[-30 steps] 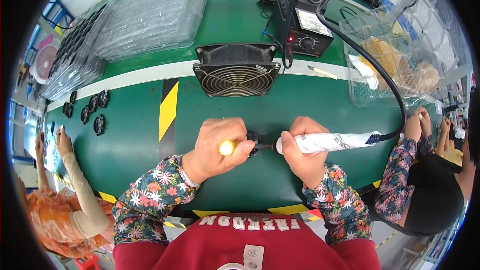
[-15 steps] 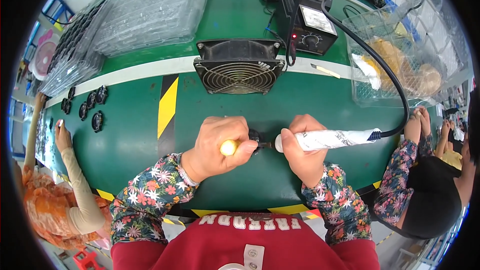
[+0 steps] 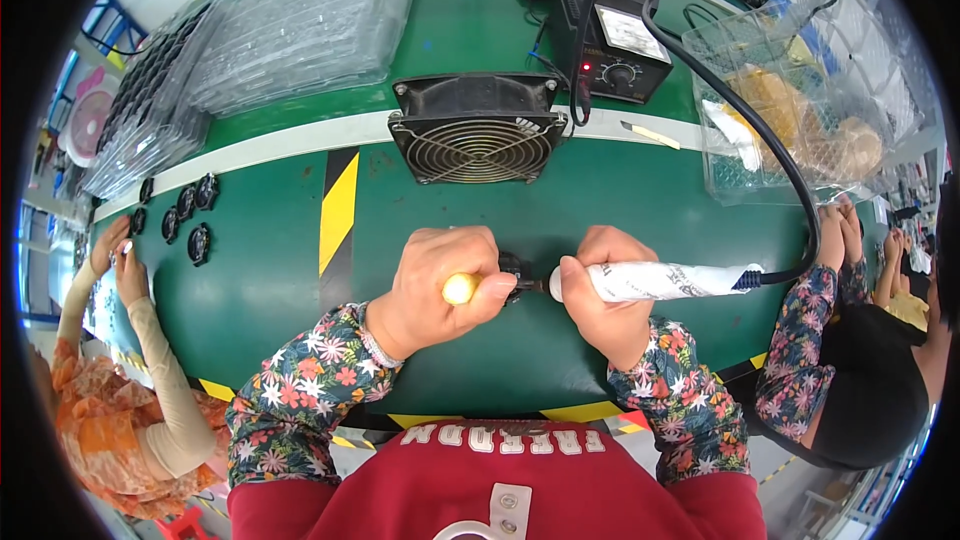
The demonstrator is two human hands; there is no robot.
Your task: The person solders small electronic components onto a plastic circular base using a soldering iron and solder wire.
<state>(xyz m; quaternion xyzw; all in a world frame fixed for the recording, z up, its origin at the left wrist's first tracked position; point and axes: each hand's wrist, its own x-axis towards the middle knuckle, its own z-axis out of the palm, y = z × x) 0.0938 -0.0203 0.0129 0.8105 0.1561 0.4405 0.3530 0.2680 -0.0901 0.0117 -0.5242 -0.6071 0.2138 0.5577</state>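
Note:
My right hand (image 3: 604,290) is closed round a soldering iron (image 3: 665,280), its handle wrapped in white and its cord leaving to the right. The iron's metal tip points left to a small round black part (image 3: 513,270) on the green bench, mostly hidden behind my left hand (image 3: 445,285). That hand is a fist, thumb toward the iron tip, holding a yellow round-ended handle (image 3: 460,288). The rest of that tool is hidden, so its kind does not show. Whether the tip touches the part I cannot tell.
A black fan (image 3: 478,130) stands ahead, with a soldering station (image 3: 615,45) behind it and a craft knife (image 3: 650,135) alongside. Clear trays (image 3: 300,20) are stacked back left; several black parts (image 3: 198,243) lie left. A clear plastic box (image 3: 720,155) stands right. Co-workers sit at both sides.
My hands hold nearly the same pose at the black part. The co-worker on the left has brought one hand in beside the other. The view has shifted slightly.

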